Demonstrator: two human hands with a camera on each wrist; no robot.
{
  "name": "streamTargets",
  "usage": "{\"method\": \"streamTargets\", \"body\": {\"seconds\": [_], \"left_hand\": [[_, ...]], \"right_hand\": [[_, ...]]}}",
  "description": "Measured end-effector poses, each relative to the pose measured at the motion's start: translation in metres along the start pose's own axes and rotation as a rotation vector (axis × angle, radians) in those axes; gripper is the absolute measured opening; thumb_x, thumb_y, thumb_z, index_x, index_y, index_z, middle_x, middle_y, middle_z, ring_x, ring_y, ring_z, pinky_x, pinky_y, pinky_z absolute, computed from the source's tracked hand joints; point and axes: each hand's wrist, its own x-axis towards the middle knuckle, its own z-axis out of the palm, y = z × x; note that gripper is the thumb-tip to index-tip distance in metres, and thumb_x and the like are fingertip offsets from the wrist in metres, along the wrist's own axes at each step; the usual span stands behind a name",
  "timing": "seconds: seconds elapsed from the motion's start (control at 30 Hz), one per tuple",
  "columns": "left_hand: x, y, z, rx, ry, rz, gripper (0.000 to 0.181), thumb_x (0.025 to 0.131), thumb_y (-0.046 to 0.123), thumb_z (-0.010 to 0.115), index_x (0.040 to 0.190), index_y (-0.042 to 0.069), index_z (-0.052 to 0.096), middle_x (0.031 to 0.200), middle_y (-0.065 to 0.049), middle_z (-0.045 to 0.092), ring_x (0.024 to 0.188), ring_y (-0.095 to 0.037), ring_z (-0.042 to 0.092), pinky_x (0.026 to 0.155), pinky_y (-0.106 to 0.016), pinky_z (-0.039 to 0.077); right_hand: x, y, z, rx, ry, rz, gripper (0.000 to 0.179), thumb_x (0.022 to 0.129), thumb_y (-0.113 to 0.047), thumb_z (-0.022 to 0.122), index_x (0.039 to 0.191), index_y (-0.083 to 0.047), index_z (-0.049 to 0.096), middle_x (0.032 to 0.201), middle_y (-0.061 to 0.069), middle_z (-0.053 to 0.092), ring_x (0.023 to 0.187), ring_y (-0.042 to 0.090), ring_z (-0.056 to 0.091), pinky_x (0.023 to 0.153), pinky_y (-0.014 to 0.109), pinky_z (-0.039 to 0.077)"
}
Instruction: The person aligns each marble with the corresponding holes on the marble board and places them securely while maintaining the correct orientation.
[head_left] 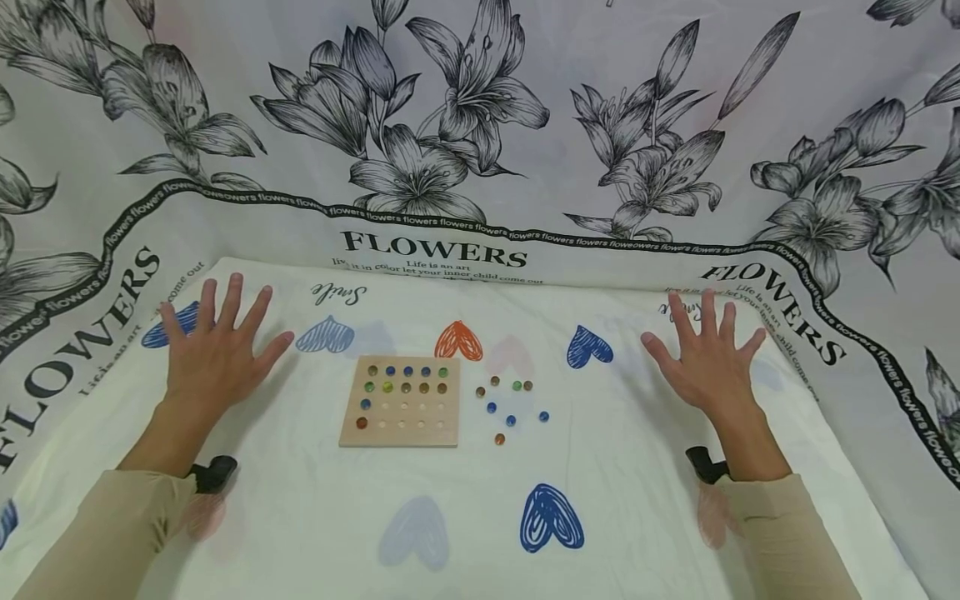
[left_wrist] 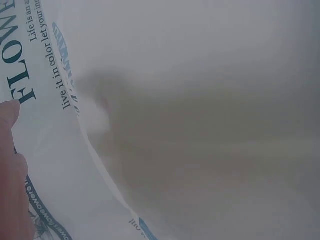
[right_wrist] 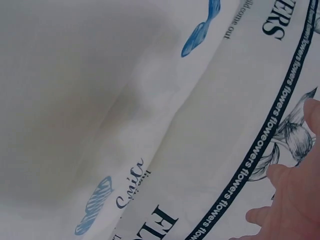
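A square wooden board (head_left: 420,425) with rows of round hollows lies on the cloth in the head view. Small coloured balls fill its two far rows, and two more sit in its left column, a blue one (head_left: 365,404) and a red-brown one (head_left: 362,423). Several loose balls, among them a blue ball (head_left: 543,417) and a green ball (head_left: 517,386), are scattered right of the board. My left hand (head_left: 217,358) is spread palm down to the left of the board, holding nothing. Far to the right of the balls, my right hand (head_left: 708,362) is also spread, with nothing in it.
A white cloth (head_left: 300,517) printed with hearts covers the table. Behind it hangs a curtain of flower-printed fabric (head_left: 540,183) with a black lettered band. Both wrists carry a black strap-on device, the left device (head_left: 215,474) and the right device (head_left: 705,465).
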Motion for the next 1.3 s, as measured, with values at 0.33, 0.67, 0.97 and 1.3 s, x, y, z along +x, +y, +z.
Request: {"method": "streamTargets", "body": {"seconds": [0.33, 0.67, 0.97, 1.3], "left_hand": [[-0.002, 0.003, 0.003, -0.004, 0.002, 0.023, 0.081, 0.098, 0.059, 0.045, 0.161, 0.020, 0.012, 0.166, -0.017, -0.005, 0.150, -0.044, -0.006, 0.108, -0.074, -0.013], [-0.006, 0.013, 0.004, -0.045, -0.042, 0.144, 0.080, 0.098, 0.060, 0.045, 0.161, 0.022, 0.013, 0.167, -0.014, 0.001, 0.151, -0.041, -0.006, 0.107, -0.077, -0.007], [-0.010, 0.023, 0.005, -0.132, -0.089, 0.218, 0.079, 0.098, 0.061, 0.044, 0.161, 0.022, 0.017, 0.166, -0.016, 0.008, 0.150, -0.045, 0.004, 0.107, -0.079, 0.007], [-0.016, 0.040, 0.009, -0.178, -0.223, 0.290, 0.083, 0.095, 0.068, 0.044, 0.160, 0.021, 0.022, 0.166, -0.013, 0.009, 0.150, -0.043, 0.005, 0.110, -0.076, 0.008]], "right_hand": [[-0.001, -0.004, 0.001, 0.055, -0.022, -0.023, 0.083, 0.098, -0.069, 0.030, 0.162, -0.024, 0.003, 0.164, 0.025, -0.009, 0.146, 0.054, -0.010, 0.097, 0.084, -0.014], [-0.004, -0.015, 0.000, 0.081, -0.036, -0.089, 0.081, 0.099, -0.065, 0.034, 0.162, -0.021, 0.008, 0.166, 0.018, 0.005, 0.150, 0.045, 0.001, 0.104, 0.080, -0.011], [-0.013, -0.028, 0.000, 0.133, -0.002, -0.184, 0.077, 0.100, -0.058, 0.042, 0.162, -0.022, 0.013, 0.166, 0.015, 0.012, 0.150, 0.042, 0.009, 0.109, 0.077, -0.004], [-0.019, -0.044, 0.011, 0.234, 0.015, -0.289, 0.075, 0.095, -0.046, 0.062, 0.157, -0.017, 0.032, 0.158, 0.014, 0.036, 0.142, 0.041, 0.033, 0.111, 0.069, 0.020]]}}
